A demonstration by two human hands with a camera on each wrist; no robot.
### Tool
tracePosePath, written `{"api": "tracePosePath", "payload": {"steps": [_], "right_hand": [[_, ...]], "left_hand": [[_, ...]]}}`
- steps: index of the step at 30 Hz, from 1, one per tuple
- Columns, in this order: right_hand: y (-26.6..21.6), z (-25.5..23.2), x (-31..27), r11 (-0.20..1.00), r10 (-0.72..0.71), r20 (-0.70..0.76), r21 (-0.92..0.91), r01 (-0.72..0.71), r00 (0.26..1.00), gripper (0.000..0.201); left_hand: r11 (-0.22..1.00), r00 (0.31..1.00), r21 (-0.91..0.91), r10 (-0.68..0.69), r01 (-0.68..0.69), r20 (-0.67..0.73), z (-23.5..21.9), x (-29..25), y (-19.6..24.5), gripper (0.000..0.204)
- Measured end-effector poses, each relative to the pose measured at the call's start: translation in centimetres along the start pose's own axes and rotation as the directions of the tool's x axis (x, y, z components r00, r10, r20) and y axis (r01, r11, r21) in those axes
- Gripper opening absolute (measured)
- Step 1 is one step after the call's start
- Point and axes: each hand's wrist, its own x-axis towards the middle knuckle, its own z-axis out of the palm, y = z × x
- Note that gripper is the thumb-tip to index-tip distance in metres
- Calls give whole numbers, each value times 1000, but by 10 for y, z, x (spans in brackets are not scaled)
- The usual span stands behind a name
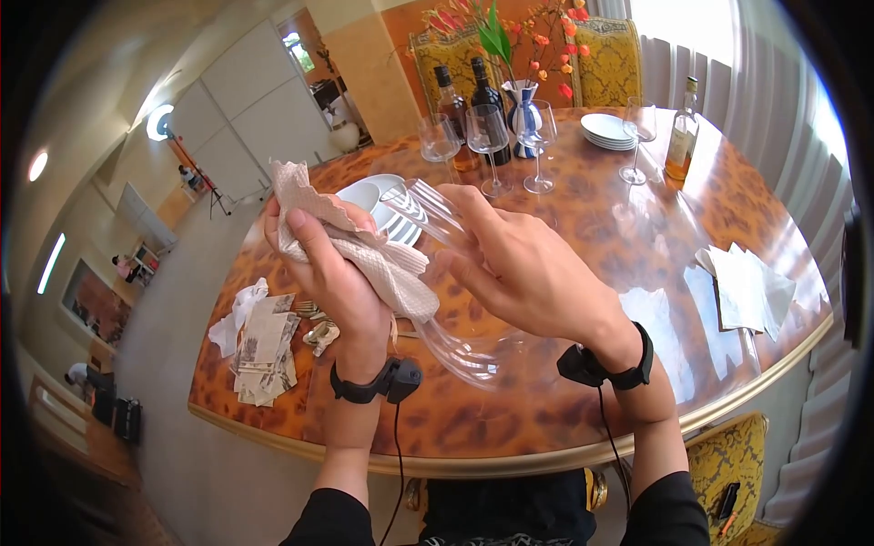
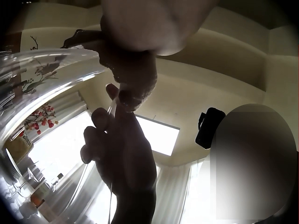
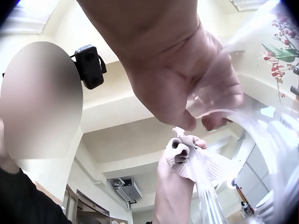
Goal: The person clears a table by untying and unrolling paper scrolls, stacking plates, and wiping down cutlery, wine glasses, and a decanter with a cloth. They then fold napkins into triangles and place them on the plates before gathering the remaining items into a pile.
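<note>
Two hands are raised over the table (image 1: 492,423): the left hand (image 1: 332,282) grips a crumpled beige cloth (image 1: 391,273), the right hand (image 1: 537,264) pinches clear glassware (image 1: 421,207) with bent fingers. The glassware lies between them. Right wrist view shows the cloth's rolled, hollow end; head view does not.

Across the table (image 1: 510,432) you've got a blue-and-white vase (image 1: 521,96) of orangey-red flowers (image 1: 570,29), two bottles (image 1: 482,84) right by it, plus stacked plates (image 1: 608,135) and an amber bottle (image 1: 682,144) off to your right.
</note>
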Motion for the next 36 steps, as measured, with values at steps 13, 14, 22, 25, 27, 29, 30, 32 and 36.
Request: {"api": "tracePosePath", "payload": {"steps": [13, 14, 22, 25, 27, 29, 30, 32, 36], "right_hand": [[2, -7, -1, 996, 12, -83, 90, -4, 996, 39], [3, -10, -1, 994, 24, -77, 109, -16, 997, 40], [9, -15, -5, 977, 89, -133, 205, -60, 987, 42], [12, -19, -9, 987, 76, -78, 150, -64, 994, 52], [15, -17, -7, 967, 69, -78, 250, -47, 995, 53], [10, -24, -6, 948, 115, -20, 301, -103, 993, 52], [9, -27, -5, 926, 152, 37, 344, -155, 988, 51], [12, -26, -3, 909, 146, 38, 390, -149, 989, 49], [15, -38, -3, 825, 200, -34, 545, -150, 979, 49]], "left_hand": [[920, 873, -161, -266, 356, 410, -6, -10, 3, 49], [913, 849, -164, -264, 373, 459, -7, -10, 1, 47], [901, 796, -49, -353, 430, 493, 3, -24, 8, 20], [863, 761, -24, -431, 504, 484, -3, -23, 9, 19], [786, 652, -9, -506, 618, 565, -6, -22, 15, 17], [642, 502, -117, -461, 758, 732, -16, -15, 4, 16], [457, 358, -178, -343, 871, 868, -20, -12, -4, 15], [396, 285, -177, -233, 901, 930, -20, -12, -17, 16], [279, 158, -128, -87, 952, 984, -15, -21, -26, 27]]}}
